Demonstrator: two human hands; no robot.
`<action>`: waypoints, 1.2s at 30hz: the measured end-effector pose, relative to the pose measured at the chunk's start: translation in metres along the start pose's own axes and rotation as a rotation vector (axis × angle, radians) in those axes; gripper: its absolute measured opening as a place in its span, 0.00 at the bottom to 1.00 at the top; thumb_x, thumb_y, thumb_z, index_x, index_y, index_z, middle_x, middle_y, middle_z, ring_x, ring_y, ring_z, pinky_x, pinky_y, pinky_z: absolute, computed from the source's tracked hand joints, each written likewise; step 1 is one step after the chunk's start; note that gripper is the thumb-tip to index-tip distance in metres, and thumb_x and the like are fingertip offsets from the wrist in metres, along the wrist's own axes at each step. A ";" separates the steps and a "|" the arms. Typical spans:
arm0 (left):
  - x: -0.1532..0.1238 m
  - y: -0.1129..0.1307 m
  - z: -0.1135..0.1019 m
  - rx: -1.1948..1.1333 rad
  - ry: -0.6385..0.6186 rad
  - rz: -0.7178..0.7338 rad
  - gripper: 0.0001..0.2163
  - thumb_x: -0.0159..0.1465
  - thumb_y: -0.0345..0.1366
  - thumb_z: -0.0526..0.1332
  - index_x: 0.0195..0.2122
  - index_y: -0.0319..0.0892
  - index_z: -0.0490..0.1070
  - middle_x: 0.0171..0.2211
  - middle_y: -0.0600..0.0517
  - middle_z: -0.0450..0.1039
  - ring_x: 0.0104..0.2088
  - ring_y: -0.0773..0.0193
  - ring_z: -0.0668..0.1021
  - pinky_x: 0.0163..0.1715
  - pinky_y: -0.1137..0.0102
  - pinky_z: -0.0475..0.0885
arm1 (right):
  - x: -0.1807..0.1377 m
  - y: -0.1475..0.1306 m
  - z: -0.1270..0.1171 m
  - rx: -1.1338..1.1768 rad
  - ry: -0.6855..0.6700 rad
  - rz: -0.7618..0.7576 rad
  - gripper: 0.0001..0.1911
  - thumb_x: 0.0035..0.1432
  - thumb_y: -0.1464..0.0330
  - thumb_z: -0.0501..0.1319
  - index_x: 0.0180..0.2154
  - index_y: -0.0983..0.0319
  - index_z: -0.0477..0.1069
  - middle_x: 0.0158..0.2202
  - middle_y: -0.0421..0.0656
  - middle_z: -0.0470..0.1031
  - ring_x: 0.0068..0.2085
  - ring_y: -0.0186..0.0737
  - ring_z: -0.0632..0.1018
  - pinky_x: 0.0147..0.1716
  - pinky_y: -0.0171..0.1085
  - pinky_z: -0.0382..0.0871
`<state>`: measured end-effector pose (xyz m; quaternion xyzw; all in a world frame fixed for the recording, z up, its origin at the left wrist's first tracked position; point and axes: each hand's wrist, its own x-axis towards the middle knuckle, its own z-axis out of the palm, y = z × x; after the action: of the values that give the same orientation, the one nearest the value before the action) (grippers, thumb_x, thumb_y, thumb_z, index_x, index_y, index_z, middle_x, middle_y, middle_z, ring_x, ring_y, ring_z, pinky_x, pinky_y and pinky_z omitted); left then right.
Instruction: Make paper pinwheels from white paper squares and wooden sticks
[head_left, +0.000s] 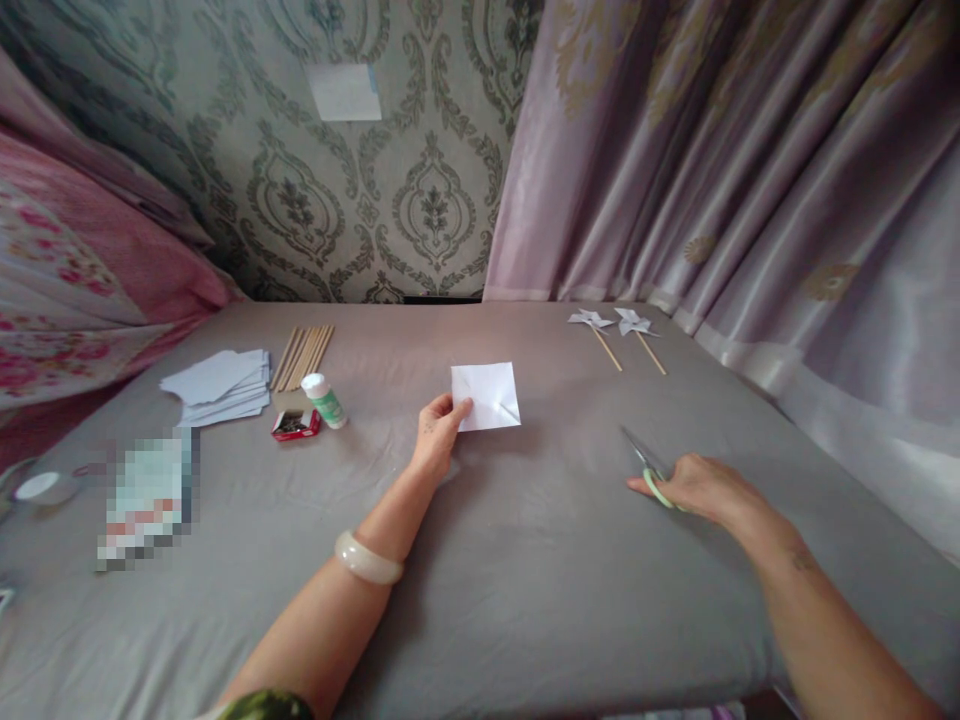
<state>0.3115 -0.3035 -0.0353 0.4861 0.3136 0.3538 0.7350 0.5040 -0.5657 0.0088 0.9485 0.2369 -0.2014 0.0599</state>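
Observation:
My left hand pinches a square of white paper by its lower left corner, thumb on top. A diagonal line, a crease or a cut, runs in from the paper's lower right corner. Well to the right, my right hand is closed around the green handles of a pair of scissors. Their blades point up and to the left, apart from the paper. At the back right lie two white paper pinwheels on wooden sticks.
At the left are a stack of white paper sheets, several wooden sticks, a white bottle with a green label and a small red box of dark bits. Nearer me sit a blurred packet and a white roll. Curtains border the right.

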 end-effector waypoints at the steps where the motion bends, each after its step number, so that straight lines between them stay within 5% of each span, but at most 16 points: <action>1: 0.000 0.000 0.000 0.012 -0.005 0.007 0.15 0.43 0.42 0.70 0.29 0.37 0.74 0.25 0.51 0.75 0.25 0.67 0.72 0.25 0.73 0.65 | 0.001 0.003 0.001 0.042 -0.054 -0.009 0.28 0.45 0.45 0.58 0.12 0.59 0.61 0.14 0.46 0.67 0.19 0.40 0.72 0.20 0.36 0.58; 7: -0.003 0.000 0.002 0.100 -0.057 0.050 0.12 0.46 0.40 0.67 0.28 0.37 0.75 0.25 0.50 0.76 0.25 0.65 0.72 0.26 0.73 0.65 | 0.002 0.024 0.001 0.226 -0.213 -0.037 0.15 0.45 0.58 0.64 0.20 0.61 0.64 0.13 0.39 0.67 0.15 0.32 0.66 0.15 0.31 0.55; 10: -0.004 -0.001 0.003 0.136 -0.082 0.058 0.12 0.47 0.39 0.65 0.31 0.37 0.75 0.28 0.50 0.77 0.27 0.64 0.74 0.28 0.72 0.66 | 0.002 0.021 -0.004 0.175 -0.081 -0.084 0.15 0.48 0.56 0.62 0.23 0.62 0.69 0.16 0.42 0.71 0.18 0.35 0.70 0.16 0.33 0.55; 15: -0.004 -0.004 0.006 0.121 -0.100 0.075 0.14 0.47 0.37 0.65 0.36 0.38 0.74 0.30 0.49 0.77 0.30 0.63 0.76 0.31 0.71 0.68 | 0.005 -0.036 -0.004 0.596 0.247 -0.390 0.16 0.52 0.56 0.57 0.29 0.62 0.73 0.30 0.45 0.78 0.31 0.39 0.77 0.30 0.34 0.66; 19: -0.005 -0.006 0.008 0.115 -0.121 0.075 0.14 0.49 0.36 0.64 0.37 0.38 0.72 0.27 0.50 0.77 0.28 0.64 0.75 0.28 0.73 0.67 | 0.012 -0.099 0.005 0.986 0.122 -0.489 0.17 0.48 0.60 0.62 0.38 0.64 0.72 0.35 0.47 0.79 0.35 0.38 0.77 0.34 0.35 0.68; 23: -0.005 -0.009 0.007 0.192 -0.136 0.094 0.12 0.51 0.37 0.62 0.37 0.39 0.73 0.25 0.50 0.76 0.26 0.64 0.75 0.26 0.73 0.66 | 0.018 -0.129 0.017 1.160 0.038 -0.462 0.19 0.43 0.57 0.65 0.33 0.65 0.71 0.30 0.46 0.78 0.30 0.37 0.76 0.27 0.33 0.66; 29: -0.002 -0.018 0.004 0.356 -0.105 0.157 0.06 0.51 0.37 0.63 0.27 0.41 0.74 0.22 0.51 0.74 0.23 0.64 0.73 0.23 0.73 0.63 | 0.028 -0.127 0.037 1.179 0.046 -0.457 0.16 0.41 0.58 0.64 0.28 0.64 0.71 0.29 0.47 0.79 0.30 0.40 0.77 0.30 0.35 0.67; 36: -0.007 -0.006 0.002 0.465 0.051 0.254 0.04 0.52 0.36 0.63 0.26 0.42 0.74 0.24 0.51 0.73 0.26 0.64 0.72 0.30 0.71 0.64 | 0.038 -0.111 0.049 1.008 0.112 -0.511 0.14 0.46 0.58 0.60 0.28 0.63 0.72 0.30 0.47 0.79 0.32 0.43 0.79 0.35 0.38 0.69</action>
<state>0.3107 -0.3123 -0.0395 0.6684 0.3414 0.3738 0.5449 0.4648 -0.4623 -0.0530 0.7818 0.3362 -0.2471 -0.4634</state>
